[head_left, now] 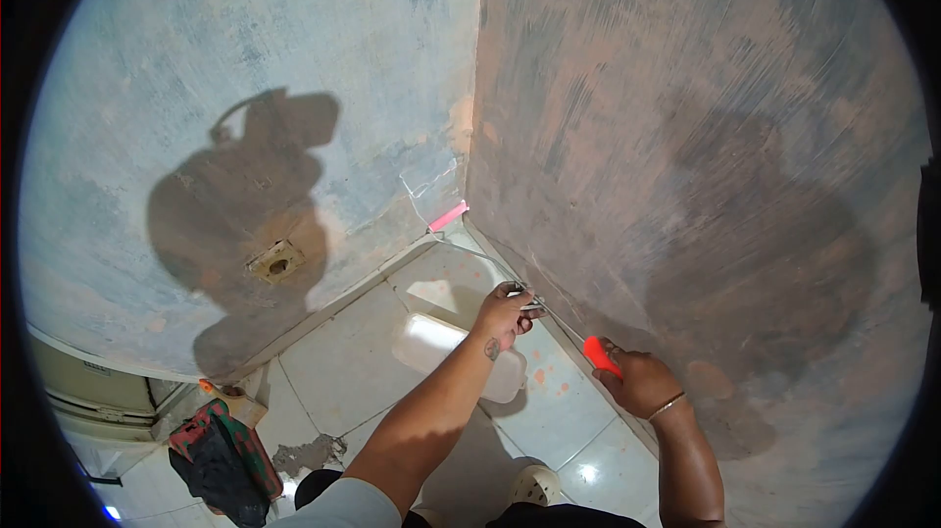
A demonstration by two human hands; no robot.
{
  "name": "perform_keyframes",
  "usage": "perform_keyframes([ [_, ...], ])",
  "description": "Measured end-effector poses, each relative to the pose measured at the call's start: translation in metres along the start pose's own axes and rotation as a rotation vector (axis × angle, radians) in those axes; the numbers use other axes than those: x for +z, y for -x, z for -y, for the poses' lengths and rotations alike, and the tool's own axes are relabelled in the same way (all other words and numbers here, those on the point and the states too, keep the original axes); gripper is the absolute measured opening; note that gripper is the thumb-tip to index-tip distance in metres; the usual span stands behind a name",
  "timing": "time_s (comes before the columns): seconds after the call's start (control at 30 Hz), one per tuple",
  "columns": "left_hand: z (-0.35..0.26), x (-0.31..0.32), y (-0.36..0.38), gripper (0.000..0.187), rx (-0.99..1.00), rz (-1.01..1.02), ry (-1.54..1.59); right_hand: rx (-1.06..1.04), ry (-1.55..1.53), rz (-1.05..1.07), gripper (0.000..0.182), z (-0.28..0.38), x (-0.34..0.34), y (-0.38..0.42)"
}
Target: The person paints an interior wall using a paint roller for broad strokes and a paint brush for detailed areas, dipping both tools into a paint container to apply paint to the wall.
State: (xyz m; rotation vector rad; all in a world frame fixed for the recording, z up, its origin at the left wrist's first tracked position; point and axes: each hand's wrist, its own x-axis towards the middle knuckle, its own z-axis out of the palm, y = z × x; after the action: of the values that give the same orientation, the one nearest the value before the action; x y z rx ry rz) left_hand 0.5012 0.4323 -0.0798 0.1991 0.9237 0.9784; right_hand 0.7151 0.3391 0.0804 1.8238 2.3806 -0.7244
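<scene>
A small paint roller with a pink sleeve (449, 215) touches the foot of the left wall, close to the corner. Its thin metal rod (475, 252) runs down to a bright orange handle (600, 355). My right hand (642, 381) is closed round that handle. Further up the rod, my left hand (508, 314) grips the metal, its fingers dark with stains. Beneath my left forearm lies a white plastic tray (428, 340) on the floor, partly hidden by the arm.
Two patchy walls, one bluish (372, 57) and one brownish (608, 87), meet at the corner. The left wall has a socket box (278, 261). A dark bag (221, 469) lies on the tiled floor (333, 361) near debris (309, 455). My shoe (535, 485) is below.
</scene>
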Motion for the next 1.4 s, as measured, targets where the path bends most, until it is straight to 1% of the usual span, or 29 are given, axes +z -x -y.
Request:
perform_keyframes([
  [0.1,-0.008,0.012,0.009,0.021,0.008,-0.012,0.012,0.018,0.077,0.032,0.052,0.013,-0.022,0.000],
  [0.13,-0.015,0.018,0.015,0.018,0.038,0.007,0.064,0.012,0.088,0.024,0.052,0.017,-0.036,0.000],
  [0.2,-0.028,0.029,0.033,0.015,0.069,0.024,0.123,-0.094,0.054,-0.041,0.049,0.032,-0.071,0.013],
  [0.23,-0.038,0.039,0.045,0.014,0.091,0.092,0.161,-0.094,0.060,-0.042,0.049,0.046,-0.093,0.021],
  [0.27,-0.047,0.049,0.054,0.013,0.115,0.162,0.203,-0.046,0.050,-0.003,0.047,0.063,-0.119,0.030],
  [0.3,-0.053,0.058,0.063,0.013,0.118,0.167,0.213,0.004,0.041,0.037,0.045,0.073,-0.136,0.033],
  [0.37,-0.062,0.069,0.075,0.013,0.164,0.172,0.302,-0.022,0.063,0.042,0.044,0.082,-0.149,0.026],
  [0.4,-0.059,0.067,0.073,0.013,0.165,0.176,0.312,-0.049,0.078,0.048,0.043,0.083,-0.152,0.024],
  [0.43,-0.056,0.061,0.061,0.012,0.141,0.122,0.317,-0.056,0.093,0.044,0.043,0.080,-0.148,0.015],
  [0.47,-0.052,0.054,0.047,0.011,0.113,0.067,0.320,-0.094,0.102,0.045,0.042,0.074,-0.136,0.001],
  [0.53,-0.047,0.037,0.020,0.009,0.088,0.045,0.335,-0.134,0.115,0.048,0.040,0.068,-0.119,-0.023],
  [0.6,-0.043,0.023,0.006,0.006,0.049,-0.013,0.328,-0.013,0.118,0.138,0.038,0.075,-0.107,-0.041],
  [0.63,-0.045,0.021,0.003,0.006,0.048,-0.014,0.328,-0.012,0.118,0.140,0.038,0.081,-0.111,-0.045],
  [0.7,-0.046,0.019,-0.001,0.006,0.048,-0.017,0.339,0.082,0.094,0.230,0.043,0.094,-0.123,-0.047],
  [0.73,-0.048,0.019,-0.004,0.005,0.039,0.001,0.337,0.086,0.094,0.233,0.043,0.091,-0.121,-0.047],
  [0.8,-0.053,0.026,0.003,0.005,0.072,0.031,0.343,0.024,0.129,0.158,0.042,0.089,-0.127,-0.049],
  [0.87,-0.062,0.039,0.012,0.005,0.101,0.062,0.353,0.043,0.137,0.153,0.041,0.097,-0.156,-0.037],
  [0.93,-0.074,0.060,0.036,0.006,0.164,0.212,0.386,0.062,0.140,0.160,0.041,0.113,-0.185,-0.012],
  [1.03,-0.093,0.102,0.088,0.009,0.227,0.194,0.446,0.037,0.164,0.084,0.040,0.134,-0.224,0.021],
  [1.1,-0.095,0.110,0.095,0.012,0.221,0.209,0.473,0.147,0.125,0.092,0.039,0.145,-0.235,0.032],
  [1.13,-0.091,0.108,0.089,0.012,0.212,0.178,0.476,0.146,0.129,0.094,0.039,0.145,-0.233,0.028],
  [1.2,-0.078,0.095,0.068,0.012,0.205,0.150,0.481,0.266,0.062,0.252,0.041,0.138,-0.218,0.006],
  [1.27,-0.062,0.067,0.033,0.011,0.153,0.091,0.444,0.177,0.012,0.257,0.043,0.114,-0.183,-0.022],
  [1.3,-0.062,0.061,0.028,0.011,0.154,0.093,0.444,0.176,0.012,0.256,0.043,0.112,-0.175,-0.029],
  [1.37,-0.067,0.055,0.026,0.010,0.129,0.001,0.410,0.249,-0.102,0.224,0.040,0.115,-0.167,-0.038],
  [1.4,-0.072,0.061,0.030,0.009,0.129,-0.017,0.427,0.251,-0.110,0.219,0.040,0.122,-0.174,-0.034],
])
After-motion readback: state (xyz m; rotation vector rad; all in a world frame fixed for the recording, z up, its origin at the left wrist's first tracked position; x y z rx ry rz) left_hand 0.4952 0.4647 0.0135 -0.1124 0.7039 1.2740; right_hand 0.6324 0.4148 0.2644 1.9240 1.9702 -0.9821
